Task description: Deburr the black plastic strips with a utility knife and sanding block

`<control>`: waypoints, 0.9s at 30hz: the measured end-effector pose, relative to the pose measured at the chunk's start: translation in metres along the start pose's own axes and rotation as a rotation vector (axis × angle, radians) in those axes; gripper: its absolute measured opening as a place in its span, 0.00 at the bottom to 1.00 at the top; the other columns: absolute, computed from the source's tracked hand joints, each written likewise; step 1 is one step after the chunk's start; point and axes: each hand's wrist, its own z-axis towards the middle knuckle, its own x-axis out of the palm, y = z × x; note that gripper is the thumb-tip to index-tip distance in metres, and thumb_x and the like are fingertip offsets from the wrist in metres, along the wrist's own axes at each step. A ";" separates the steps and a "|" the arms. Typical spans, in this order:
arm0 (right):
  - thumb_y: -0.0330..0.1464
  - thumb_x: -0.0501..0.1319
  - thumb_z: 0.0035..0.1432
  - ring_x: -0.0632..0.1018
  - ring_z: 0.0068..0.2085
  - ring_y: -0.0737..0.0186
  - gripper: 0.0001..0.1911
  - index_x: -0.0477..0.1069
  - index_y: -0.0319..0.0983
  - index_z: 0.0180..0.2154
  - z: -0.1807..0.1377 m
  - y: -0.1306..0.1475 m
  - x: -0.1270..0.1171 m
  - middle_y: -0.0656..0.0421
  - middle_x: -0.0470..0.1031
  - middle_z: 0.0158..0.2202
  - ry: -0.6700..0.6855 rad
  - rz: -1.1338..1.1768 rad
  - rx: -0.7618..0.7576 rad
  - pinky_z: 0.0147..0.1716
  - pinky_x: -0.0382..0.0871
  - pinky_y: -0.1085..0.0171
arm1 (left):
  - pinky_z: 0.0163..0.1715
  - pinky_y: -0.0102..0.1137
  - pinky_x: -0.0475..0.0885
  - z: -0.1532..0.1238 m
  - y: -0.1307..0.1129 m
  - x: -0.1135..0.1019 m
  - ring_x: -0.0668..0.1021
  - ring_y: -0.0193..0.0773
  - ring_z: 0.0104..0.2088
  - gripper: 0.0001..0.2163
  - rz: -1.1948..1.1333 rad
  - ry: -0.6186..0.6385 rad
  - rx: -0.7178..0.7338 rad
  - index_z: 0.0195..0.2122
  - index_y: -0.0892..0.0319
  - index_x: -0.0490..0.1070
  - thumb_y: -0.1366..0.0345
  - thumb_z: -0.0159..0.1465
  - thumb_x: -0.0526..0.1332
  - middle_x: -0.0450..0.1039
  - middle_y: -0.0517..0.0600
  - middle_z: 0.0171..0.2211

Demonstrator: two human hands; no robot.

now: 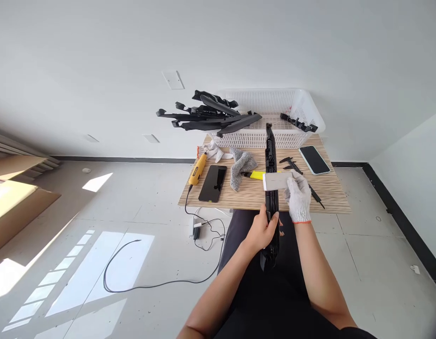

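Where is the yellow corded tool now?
In the head view, the yellow corded tool lies near the left edge of the table, just left of the black phone.

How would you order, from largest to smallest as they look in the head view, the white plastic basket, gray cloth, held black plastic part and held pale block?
1. White plastic basket
2. Black plastic part, long but narrow
3. Gray cloth and pale block: unsure, the block being nearer the camera
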 end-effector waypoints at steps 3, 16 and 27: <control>0.44 0.69 0.52 0.62 0.19 0.75 0.28 0.70 0.42 0.52 0.002 -0.001 0.001 0.63 0.72 0.29 0.047 -0.045 0.017 0.15 0.57 0.70 | 0.22 0.29 0.73 0.008 -0.009 -0.007 0.79 0.37 0.20 0.16 0.076 -0.053 0.002 0.41 0.55 0.58 0.47 0.69 0.53 0.75 0.46 0.28; 0.43 0.67 0.53 0.61 0.18 0.76 0.26 0.68 0.42 0.52 0.017 -0.001 0.011 0.67 0.69 0.27 -0.053 0.016 -0.038 0.15 0.56 0.72 | 0.25 0.31 0.58 0.050 -0.012 -0.038 0.76 0.43 0.23 0.13 0.712 -0.175 0.102 0.40 0.56 0.67 0.52 0.68 0.54 0.70 0.46 0.20; 0.42 0.67 0.54 0.63 0.20 0.76 0.24 0.70 0.43 0.52 0.009 -0.001 0.008 0.64 0.71 0.32 -0.039 -0.058 -0.042 0.17 0.59 0.71 | 0.27 0.33 0.60 0.046 -0.005 -0.037 0.79 0.46 0.26 0.17 0.925 -0.144 0.131 0.49 0.62 0.65 0.60 0.73 0.41 0.75 0.53 0.24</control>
